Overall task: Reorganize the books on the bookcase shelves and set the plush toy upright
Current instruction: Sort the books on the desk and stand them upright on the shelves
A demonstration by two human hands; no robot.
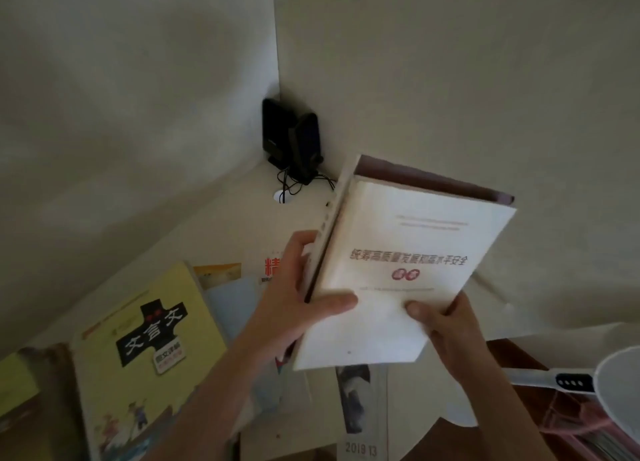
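I hold a white book with upside-down red lettering, lifted above the white surface. My left hand grips its spine side, thumb across the cover and fingers behind. My right hand pinches the lower right corner, thumb on the cover. A second book with a dark reddish edge lies behind the white one in the same grip. Below lie a yellow book with a black cross-shaped title, a pale blue one, and a white one with red print. No plush toy is in view.
Two black speakers with cables stand in the wall corner. A magazine marked 2019 13 lies near the bottom edge. A white electric swatter sticks in from the right above a pink rack. An olive-yellow book lies at the far left.
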